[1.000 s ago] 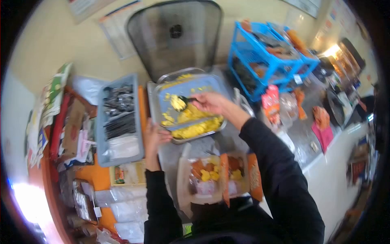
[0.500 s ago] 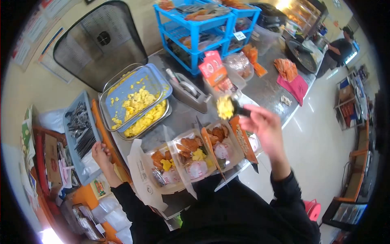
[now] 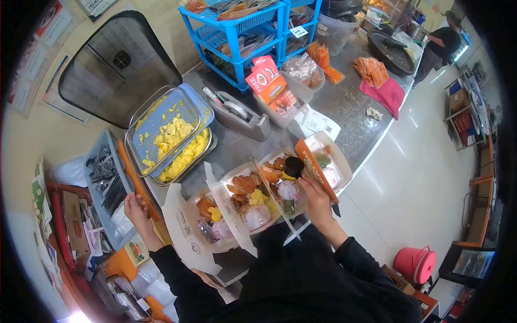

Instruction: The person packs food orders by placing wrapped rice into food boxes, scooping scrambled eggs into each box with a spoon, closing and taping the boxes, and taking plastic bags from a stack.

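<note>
Black scoop (image 3: 293, 166) tilts, right fingers (image 3: 310, 188) clamped on it; left fingers (image 3: 132, 202) half-curled, loosely apart.

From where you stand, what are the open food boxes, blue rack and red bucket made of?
Food boxes: probably matte paperboard; the thin pale flaps bend and carry print.
Blue rack: likely plastic, slightly glossy; it looks moulded, slotted and evenly coloured.
Red bucket: seemingly smooth plastic, by its even colour.

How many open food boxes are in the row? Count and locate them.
4: leftmost box, second box, third box beneath the black scoop, and rightmost box at the far end. Others may be hidden.
</note>
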Available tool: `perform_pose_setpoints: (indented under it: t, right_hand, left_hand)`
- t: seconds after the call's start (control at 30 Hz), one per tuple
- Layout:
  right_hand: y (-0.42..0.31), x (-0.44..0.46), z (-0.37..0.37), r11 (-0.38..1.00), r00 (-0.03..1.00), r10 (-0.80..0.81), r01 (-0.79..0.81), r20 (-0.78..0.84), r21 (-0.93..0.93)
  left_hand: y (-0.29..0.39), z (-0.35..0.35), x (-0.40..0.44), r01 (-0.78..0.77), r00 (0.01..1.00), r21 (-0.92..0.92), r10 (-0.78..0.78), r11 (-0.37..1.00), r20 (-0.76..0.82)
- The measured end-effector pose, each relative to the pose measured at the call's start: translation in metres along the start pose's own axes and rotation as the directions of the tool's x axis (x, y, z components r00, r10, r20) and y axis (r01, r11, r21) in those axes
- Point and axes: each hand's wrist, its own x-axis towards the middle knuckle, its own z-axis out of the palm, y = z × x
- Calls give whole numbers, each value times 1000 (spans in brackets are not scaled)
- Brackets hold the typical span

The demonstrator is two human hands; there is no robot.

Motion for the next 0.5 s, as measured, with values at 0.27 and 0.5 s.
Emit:
perform_pose_setpoints:
  t: [0.27, 0.5]
  right_hand:
    - [-26, 22, -15, 973, 981, 184, -171, -68, 157]
    - [-156, 164, -34, 603, 924, 152, -367, 350, 708]
  left_hand:
    - [-8, -7, 18, 42, 998, 57, -45, 997, 43]
    - [0, 25, 22, 38, 986, 116, -55, 993, 155]
